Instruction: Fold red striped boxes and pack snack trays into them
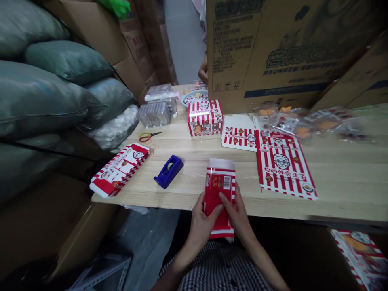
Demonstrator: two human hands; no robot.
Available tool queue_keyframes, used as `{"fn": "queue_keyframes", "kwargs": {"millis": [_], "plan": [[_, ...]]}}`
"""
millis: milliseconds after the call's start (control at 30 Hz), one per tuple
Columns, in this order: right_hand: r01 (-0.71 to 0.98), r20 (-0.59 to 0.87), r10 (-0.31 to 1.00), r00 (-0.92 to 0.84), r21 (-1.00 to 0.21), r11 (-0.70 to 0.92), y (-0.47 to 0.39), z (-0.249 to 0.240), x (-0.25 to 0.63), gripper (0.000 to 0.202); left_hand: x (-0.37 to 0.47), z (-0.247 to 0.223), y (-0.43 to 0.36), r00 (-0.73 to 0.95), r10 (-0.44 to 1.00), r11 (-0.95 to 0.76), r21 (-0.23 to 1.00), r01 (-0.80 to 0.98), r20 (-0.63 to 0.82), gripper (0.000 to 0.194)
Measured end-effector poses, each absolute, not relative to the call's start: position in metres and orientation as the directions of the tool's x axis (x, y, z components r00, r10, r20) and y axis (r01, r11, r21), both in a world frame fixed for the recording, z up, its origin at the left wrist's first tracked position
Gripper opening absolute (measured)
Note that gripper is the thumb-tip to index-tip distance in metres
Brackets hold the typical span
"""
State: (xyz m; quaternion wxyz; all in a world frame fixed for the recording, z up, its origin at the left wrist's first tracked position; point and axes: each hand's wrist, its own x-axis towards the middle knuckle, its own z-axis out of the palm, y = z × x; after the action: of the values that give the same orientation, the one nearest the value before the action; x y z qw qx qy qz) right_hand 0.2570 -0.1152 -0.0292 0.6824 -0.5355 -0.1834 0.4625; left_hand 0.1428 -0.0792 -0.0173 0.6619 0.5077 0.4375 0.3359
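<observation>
A red and white striped cardboard box, its pale top flap standing up, is held upright at the table's front edge. My left hand grips its left side, thumb across the red panel. On the right side my right hand wraps the same box, its thumb also pressed on the front. To the left lies a blue tape dispenser. Striped flat cartons are spread to the right, with a smaller printed piece beside them. An assembled striped box stands behind.
A large brown carton blocks the back right. Scissors and a stack of folded boxes lie at left. Clear plastic packs stand farther back; bagged items lie at right. Another person's hand shows beyond the table.
</observation>
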Motion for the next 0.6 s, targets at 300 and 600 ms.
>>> {"fn": "queue_keyframes", "kwargs": {"millis": [300,600], "plan": [[-0.569,-0.331,0.854,0.402,-0.821,-0.050,-0.121,-0.029,0.270,0.067,0.133,-0.019,-0.071,0.431,0.859,0.370,0.916,-0.152,-0.276,0.054],[-0.600,-0.327,0.904,0.275,-0.793,-0.104,-0.138,-0.037,0.274,0.046,0.127,-0.008,-0.050,0.511,0.841,0.359,0.892,-0.275,-0.180,0.048]]}}
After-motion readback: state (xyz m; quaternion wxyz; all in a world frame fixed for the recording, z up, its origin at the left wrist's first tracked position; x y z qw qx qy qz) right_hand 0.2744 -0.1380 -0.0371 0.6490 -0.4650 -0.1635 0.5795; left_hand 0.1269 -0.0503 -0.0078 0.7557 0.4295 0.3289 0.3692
